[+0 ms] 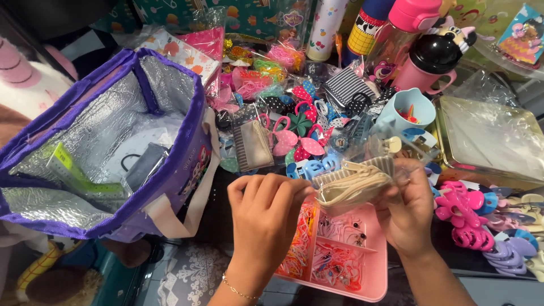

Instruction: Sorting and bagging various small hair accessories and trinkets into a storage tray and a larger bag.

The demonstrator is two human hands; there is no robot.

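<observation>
At the left of the frame an open purple insulated bag (113, 153) stands with its silver lining showing and a green ruler (73, 170) inside. Low in the centre my left hand (266, 212) has its grip clenched on the left end of a clear packet of beige hair clips (354, 184). The packet sits just right of centre, stretched between both hands above a pink compartment tray (340, 258) filled with small coloured elastics. My right hand (408, 212) grips the packet's right end, fingers curled around it. Further right on the worktop lie pink flower claw clips (462, 218), and above them a light blue cup (405, 110) near a pink bottle with a black lid (433, 59).
</observation>
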